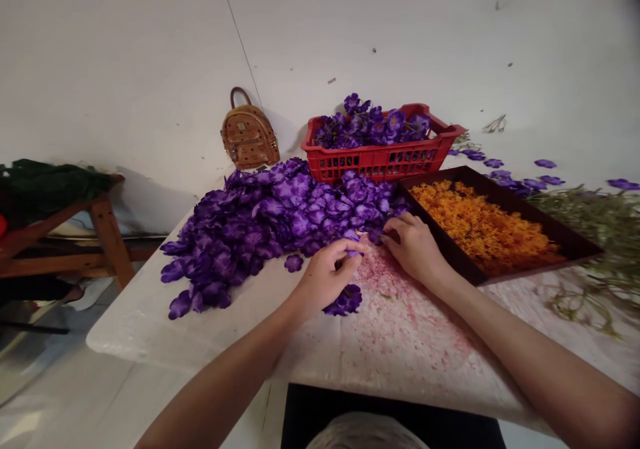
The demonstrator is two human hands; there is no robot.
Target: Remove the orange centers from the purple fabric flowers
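Note:
My left hand [327, 272] is closed in a pinch on a purple flower [354, 253] over the middle of the table. Some loose purple petals [345, 300] lie just below it. To the right, my right hand [411, 243] has its fingers bent down at the edge of the purple petal pile [280, 212], close to the near-left side of a dark tray [457, 255]. Whether its fingertips hold anything is too small to make out. Orange flower pieces [480, 225] lie in the tray.
A red basket [380, 159] of purple flowers stands behind the pile, beside a brown backpack [249, 135]. Green stems [590, 235] lie at the right. Pink bits [400, 309] are scattered on the white table [165, 335]. A wooden stand [107, 235] is at the left.

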